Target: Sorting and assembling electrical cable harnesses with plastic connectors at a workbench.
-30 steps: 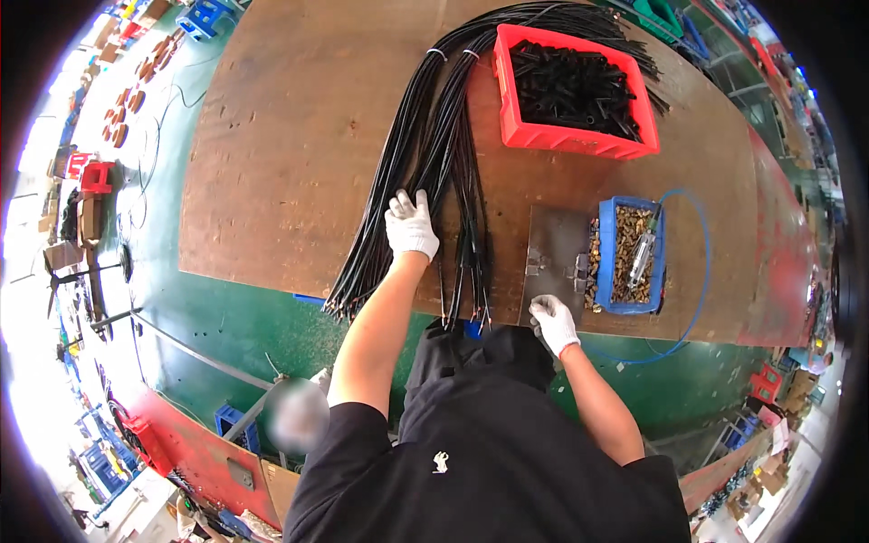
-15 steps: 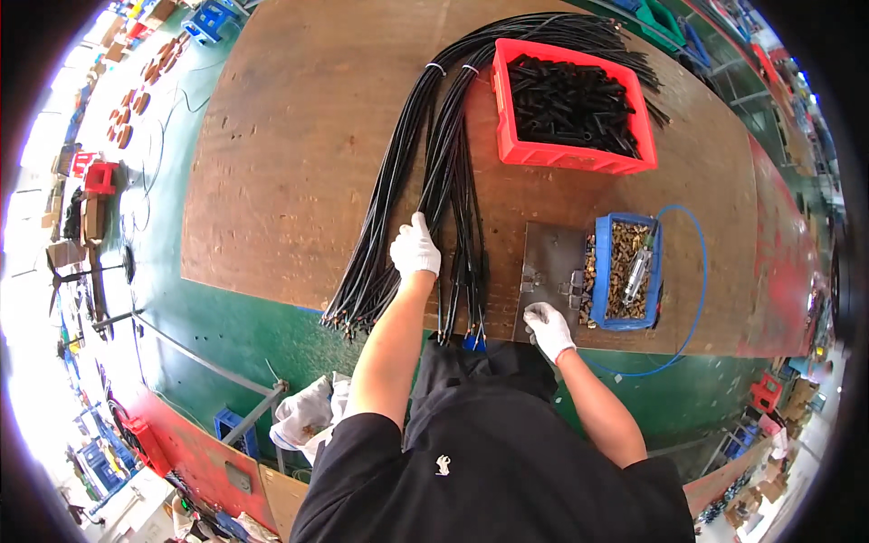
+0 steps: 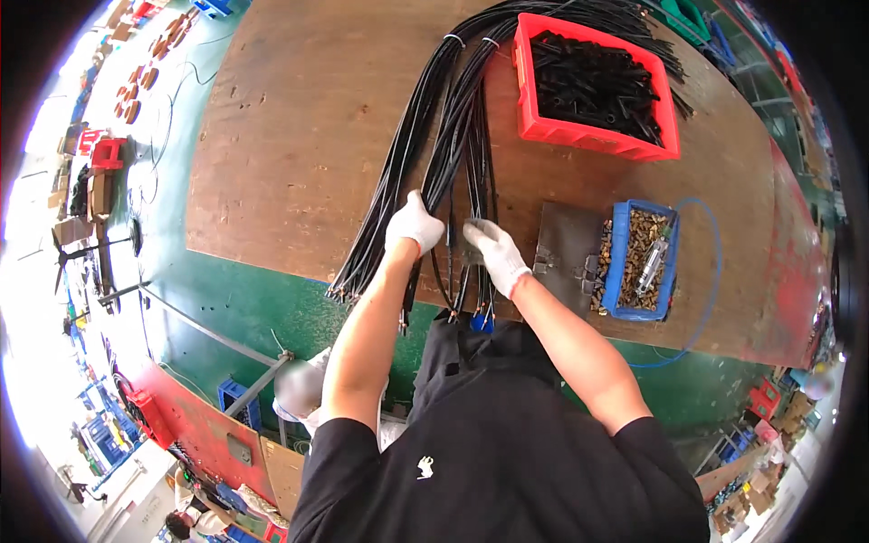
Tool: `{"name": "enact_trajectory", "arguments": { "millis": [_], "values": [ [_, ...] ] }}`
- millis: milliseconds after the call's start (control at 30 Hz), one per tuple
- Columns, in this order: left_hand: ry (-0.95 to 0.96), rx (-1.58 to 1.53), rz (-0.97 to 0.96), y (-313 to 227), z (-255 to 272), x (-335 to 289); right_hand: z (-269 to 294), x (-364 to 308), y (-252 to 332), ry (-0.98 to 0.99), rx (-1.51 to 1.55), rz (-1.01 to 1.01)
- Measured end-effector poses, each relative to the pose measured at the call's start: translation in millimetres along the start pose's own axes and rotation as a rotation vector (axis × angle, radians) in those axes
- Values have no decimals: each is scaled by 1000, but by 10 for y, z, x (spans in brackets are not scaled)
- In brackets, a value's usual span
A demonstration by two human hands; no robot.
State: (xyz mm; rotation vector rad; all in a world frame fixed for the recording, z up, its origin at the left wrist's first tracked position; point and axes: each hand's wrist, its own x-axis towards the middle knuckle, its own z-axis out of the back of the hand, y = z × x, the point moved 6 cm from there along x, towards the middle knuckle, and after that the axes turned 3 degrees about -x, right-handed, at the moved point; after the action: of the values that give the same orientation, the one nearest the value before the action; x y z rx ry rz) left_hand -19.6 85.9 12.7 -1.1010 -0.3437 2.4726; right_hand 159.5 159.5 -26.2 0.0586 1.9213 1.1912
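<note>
Long black cables (image 3: 434, 118) run down the table in tied bundles, their bare ends hanging over the near edge. My left hand (image 3: 415, 224), in a white glove, is closed around part of the middle bundle, thumb up. Just right of it, my gloved right hand (image 3: 498, 255) is at the strands of the right-hand bundle (image 3: 480, 172). Its greyish fingertips are blurred, and whether they grip a cable cannot be made out.
A red bin (image 3: 597, 140) of short black tubes stands at the back right. Nearer is a blue bin (image 3: 620, 258) of small brass-coloured parts, with a metal tool (image 3: 652, 267) on a blue hose. A dark metal plate (image 3: 566, 244) lies left of it.
My right hand has moved up and left from the dark plate to the cables. My left hand stays on the bundle, whose lower ends have shifted left. The whole view has shifted slightly.
</note>
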Motion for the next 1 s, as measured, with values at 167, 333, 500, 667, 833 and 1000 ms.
{"name": "enact_trajectory", "arguments": {
  "millis": [167, 333, 500, 667, 833, 1000],
  "values": [
    [-13, -36, 41, 141, -127, -4, -142, 395, 194, -189, -271, 161],
    [-4, -105, 49, 166, -222, -37, -330, 616, 58, 33, -1, -84],
    [76, -420, -29, 334, -535, 75, -282, 681, 45, -177, -81, -10],
    [139, -502, 0, 365, -594, 128, -227, 792, 43, -118, -3, -76],
    [272, -700, -51, 194, -394, -59, -227, 799, 31, -91, 165, -62],
    [504, -1195, 109, -98, -622, -166, 104, 922, -284, 7, 471, -219]
  ]
}}
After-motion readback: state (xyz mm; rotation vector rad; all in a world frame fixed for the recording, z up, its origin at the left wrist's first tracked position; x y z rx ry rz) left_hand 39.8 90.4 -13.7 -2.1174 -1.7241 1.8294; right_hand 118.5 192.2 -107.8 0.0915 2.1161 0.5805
